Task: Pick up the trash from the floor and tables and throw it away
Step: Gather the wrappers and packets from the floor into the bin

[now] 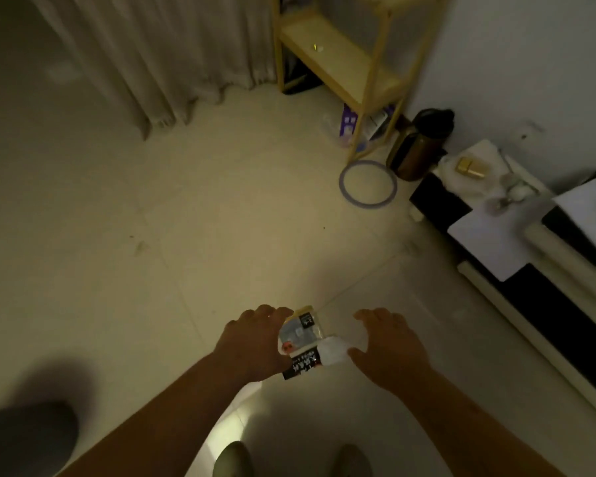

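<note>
Left grip [255,342] clamped on black-yellow printed wrapper [300,340] | right grip [389,346] touching white scrap [334,351], closure unclear

One left hand [255,342], one right hand [389,346], one wrapper [300,339], one ring [368,185], one flask [417,146], one shelf [338,63].

Worn on the head, wide-angle, facing forward and steeply down onto the floor [159,242]. Shoes [234,459] at the near edge; wooden shelf [341,56] far, right of centre.

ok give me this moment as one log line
left hand: grips printed wrapper | right hand: at white scrap, grip unclear | both above floor
</note>
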Demonstrator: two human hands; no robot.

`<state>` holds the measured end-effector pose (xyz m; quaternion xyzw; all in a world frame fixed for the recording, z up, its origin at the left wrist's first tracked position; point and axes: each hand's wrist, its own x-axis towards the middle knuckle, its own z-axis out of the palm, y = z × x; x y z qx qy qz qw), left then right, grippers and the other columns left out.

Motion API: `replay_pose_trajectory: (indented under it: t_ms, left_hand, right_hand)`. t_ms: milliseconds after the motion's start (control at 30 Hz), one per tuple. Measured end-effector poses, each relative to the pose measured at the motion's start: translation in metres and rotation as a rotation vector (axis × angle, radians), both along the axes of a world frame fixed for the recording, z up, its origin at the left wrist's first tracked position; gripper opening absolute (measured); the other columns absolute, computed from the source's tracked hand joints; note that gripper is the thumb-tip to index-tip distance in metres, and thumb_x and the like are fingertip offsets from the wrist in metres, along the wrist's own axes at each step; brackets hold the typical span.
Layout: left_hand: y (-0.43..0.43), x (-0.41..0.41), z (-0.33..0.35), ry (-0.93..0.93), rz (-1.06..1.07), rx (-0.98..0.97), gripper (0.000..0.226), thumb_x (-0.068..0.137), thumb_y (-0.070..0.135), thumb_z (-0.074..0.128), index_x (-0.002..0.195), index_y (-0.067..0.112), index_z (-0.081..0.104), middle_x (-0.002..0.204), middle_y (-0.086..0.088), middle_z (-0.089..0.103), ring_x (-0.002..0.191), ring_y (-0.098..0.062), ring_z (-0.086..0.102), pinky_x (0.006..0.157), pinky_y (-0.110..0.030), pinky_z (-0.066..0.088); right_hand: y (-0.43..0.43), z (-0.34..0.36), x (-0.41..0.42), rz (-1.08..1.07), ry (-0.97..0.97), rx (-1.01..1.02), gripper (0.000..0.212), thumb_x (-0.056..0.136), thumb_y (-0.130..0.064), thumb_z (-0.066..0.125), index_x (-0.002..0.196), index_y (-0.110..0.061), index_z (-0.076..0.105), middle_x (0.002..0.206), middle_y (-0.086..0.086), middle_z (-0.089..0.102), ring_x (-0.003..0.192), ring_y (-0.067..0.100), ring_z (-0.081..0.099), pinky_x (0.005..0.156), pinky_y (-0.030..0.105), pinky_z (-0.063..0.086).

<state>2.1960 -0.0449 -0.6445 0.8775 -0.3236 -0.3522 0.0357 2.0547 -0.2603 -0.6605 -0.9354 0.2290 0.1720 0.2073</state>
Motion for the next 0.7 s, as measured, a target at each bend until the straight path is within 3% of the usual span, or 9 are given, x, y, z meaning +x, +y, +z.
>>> replay_pose_trajectory:
  t_ms: [167,333,500,600,700]
  left_hand:
    - [-0.023,0.013,-0.179,0.035,-0.068,0.029,0.096,0.073,0.062,0.069,0.152,0.040,0.020,0.155,0.003,0.030,0.135,-0.026,0.038,0.105,-0.047,0.041]
    - [-0.041,0.015,-0.349,0.079,-0.139,0.029,0.094,0.070,0.067,0.068,0.149,0.041,0.026,0.152,0.004,0.035,0.135,-0.028,0.041,0.106,-0.048,0.043]
    - [-0.058,0.007,-0.458,-0.007,-0.160,0.085,0.113,0.064,0.076,0.070,0.151,0.049,0.003,0.165,0.004,-0.005,0.150,-0.039,-0.006,0.108,-0.077,0.019]
    - [-0.055,-0.002,-0.494,0.006,-0.108,0.110,0.123,0.058,0.083,0.070,0.148,0.055,-0.009,0.163,0.005,-0.021,0.147,-0.042,-0.024,0.104,-0.082,0.014]
    - [-0.044,-0.012,-0.514,-0.010,-0.086,0.155,0.133,0.055,0.088,0.067,0.143,0.054,-0.026,0.158,0.002,-0.037,0.141,-0.045,-0.035,0.104,-0.083,0.012]
  right_hand:
    - [0.000,-0.167,0.010,0.003,0.037,0.028,0.070,0.082,-0.055,0.062,0.142,-0.030,0.036,0.138,-0.001,0.044,0.121,0.023,0.041,0.096,0.039,0.043]
    - [0.011,-0.317,0.013,0.032,0.073,0.054,0.073,0.084,-0.057,0.058,0.145,-0.030,0.029,0.145,0.000,0.036,0.127,0.025,0.035,0.101,0.040,0.040]
    - [0.012,-0.427,0.008,-0.018,0.096,0.051,0.082,0.082,-0.063,0.058,0.148,-0.032,0.022,0.154,-0.001,0.026,0.137,0.027,0.027,0.107,0.044,0.037]
    - [0.018,-0.468,0.001,-0.070,0.081,0.095,0.085,0.079,-0.061,0.063,0.148,-0.031,0.025,0.152,0.000,0.026,0.137,0.028,0.025,0.106,0.043,0.040]
    - [0.027,-0.487,-0.003,-0.053,0.051,0.097,0.082,0.075,-0.061,0.066,0.143,-0.029,0.033,0.141,0.000,0.035,0.128,0.028,0.034,0.099,0.039,0.044]
